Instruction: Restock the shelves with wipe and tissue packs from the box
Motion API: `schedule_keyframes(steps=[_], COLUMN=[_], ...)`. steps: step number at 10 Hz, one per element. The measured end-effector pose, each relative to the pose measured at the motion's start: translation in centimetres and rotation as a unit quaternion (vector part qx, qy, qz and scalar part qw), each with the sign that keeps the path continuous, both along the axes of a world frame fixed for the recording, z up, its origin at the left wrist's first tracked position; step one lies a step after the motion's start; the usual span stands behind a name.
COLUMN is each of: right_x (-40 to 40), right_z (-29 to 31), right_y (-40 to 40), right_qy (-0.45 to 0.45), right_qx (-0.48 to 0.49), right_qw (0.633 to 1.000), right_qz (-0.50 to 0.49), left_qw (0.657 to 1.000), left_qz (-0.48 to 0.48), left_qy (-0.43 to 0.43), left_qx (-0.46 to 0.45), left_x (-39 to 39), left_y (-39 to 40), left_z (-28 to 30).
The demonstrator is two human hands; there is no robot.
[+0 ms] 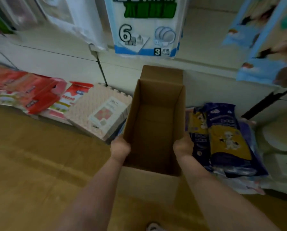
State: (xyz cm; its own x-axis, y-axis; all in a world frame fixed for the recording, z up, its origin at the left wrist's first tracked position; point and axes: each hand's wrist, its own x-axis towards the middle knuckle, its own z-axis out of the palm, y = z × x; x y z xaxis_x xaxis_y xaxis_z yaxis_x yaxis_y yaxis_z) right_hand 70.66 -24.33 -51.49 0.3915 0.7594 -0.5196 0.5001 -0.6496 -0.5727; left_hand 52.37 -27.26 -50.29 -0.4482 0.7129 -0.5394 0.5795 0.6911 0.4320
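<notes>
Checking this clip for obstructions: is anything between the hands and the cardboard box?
Nothing visible. The left hand and right hand each already grip a side wall of the cardboard box, one per side. The inside of the box looks empty.

You're seeing a dim, soft frame: motion blur smears the upper left and right edges, wide-angle bending curves the shelf lines, and the box (153, 130) interior sits in shadow.
</notes>
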Motion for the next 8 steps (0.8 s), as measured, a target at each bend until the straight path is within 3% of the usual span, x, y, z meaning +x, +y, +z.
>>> schedule_keyframes(steps=[2,3,4,6,8], right_x=[-2.2,-3.4,-3.6,-3.2,-3.2], right_z=[-9.9,-13.3,-15.0,-11.9,-1.4], right_y=[3.6,4.6,4.9,2.9,-1.2], right_qy=[-0.006,-0.02,-0.019,-0.035,0.011], right_qx=[0.028,0.051,0.074,0.044,0.044], right_qw=[1.0,0.998,0.997,0.997,0.998], right_qz=[0.004,0.01,0.02,0.059,0.048], left_qw=[0.997,0.995,0.996,0.994,0.991], left_qz=[-0.048,-0.045,-0.063,-0.09,-0.124], left_qy=[0.041,0.026,0.012,0.051,0.023], left_qx=[0.05,0.079,0.054,0.035,0.041], left_x=[-2.4,-3.2,-3.6,-1.7,2.7], left_y=[4.0,5.1,5.8,5.1,1.6], left_z=[-9.0,-12.0,-13.0,-8.1,1.7])
